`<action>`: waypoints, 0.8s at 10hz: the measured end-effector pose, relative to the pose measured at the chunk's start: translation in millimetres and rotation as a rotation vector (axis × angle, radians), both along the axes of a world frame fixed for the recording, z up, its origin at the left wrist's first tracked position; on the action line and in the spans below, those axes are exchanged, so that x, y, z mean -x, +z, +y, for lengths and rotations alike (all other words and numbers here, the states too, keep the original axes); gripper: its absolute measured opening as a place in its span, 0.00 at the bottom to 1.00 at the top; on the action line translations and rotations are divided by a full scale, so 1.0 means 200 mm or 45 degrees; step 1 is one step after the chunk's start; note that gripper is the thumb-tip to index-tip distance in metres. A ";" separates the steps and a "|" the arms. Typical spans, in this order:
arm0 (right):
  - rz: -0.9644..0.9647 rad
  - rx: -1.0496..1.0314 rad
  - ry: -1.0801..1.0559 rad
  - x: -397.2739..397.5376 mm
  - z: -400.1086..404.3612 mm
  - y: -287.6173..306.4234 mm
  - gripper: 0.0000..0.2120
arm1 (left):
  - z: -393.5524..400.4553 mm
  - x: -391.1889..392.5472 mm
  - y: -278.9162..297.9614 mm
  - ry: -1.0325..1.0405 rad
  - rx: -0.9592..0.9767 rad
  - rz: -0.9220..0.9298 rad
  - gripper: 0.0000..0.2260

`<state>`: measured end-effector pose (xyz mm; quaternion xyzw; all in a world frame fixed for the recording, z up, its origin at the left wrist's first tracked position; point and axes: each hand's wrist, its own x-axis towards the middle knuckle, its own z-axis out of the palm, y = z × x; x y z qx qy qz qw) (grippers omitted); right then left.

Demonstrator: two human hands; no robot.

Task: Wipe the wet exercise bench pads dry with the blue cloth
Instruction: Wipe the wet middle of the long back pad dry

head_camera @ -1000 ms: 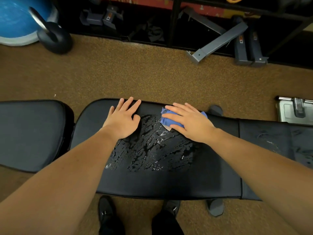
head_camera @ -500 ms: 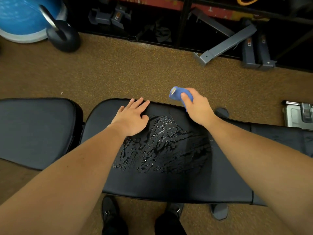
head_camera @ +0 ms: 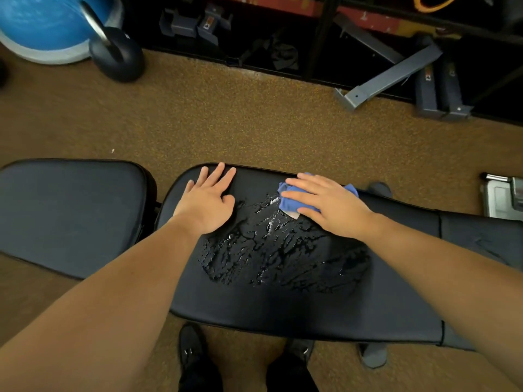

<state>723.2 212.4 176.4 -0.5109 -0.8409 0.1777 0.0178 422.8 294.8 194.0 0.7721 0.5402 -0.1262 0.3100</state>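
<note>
The long black bench pad point(head_camera: 283, 304) runs across the middle, with a patch of water beads and streaks point(head_camera: 271, 250) on its centre. A blue cloth point(head_camera: 294, 199) lies bunched at the far edge of that patch. My right hand point(head_camera: 325, 205) presses flat on top of the cloth, fingers straight and pointing left. My left hand point(head_camera: 209, 199) rests flat on the pad's far left corner, beside the wet patch. A second black pad point(head_camera: 68, 213) sits to the left, separated by a narrow gap.
Brown speckled carpet point(head_camera: 240, 123) lies beyond the bench. A kettlebell point(head_camera: 116, 52) and a blue ball point(head_camera: 42, 26) stand at far left. Grey metal frame parts point(head_camera: 396, 75) lie by a dark rack at the back. A metal case point(head_camera: 501, 199) sits at right. My shoes point(head_camera: 198, 360) show below.
My right hand, which had lifted the bunched cloth past the pad's far edge, has come back down and now presses it flat on the pad. My left hand has stayed put.
</note>
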 end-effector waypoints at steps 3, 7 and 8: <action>0.032 0.047 -0.068 0.23 0.19 -0.03 0.22 | 0.01 0.01 0.02 -0.009 0.037 0.001 0.29; 0.557 0.161 -0.900 0.17 0.28 0.14 0.16 | 0.11 0.18 0.05 0.026 0.041 -0.123 0.27; 0.145 0.110 -0.197 0.16 0.16 0.04 0.21 | 0.08 0.22 0.02 0.041 0.090 -0.139 0.28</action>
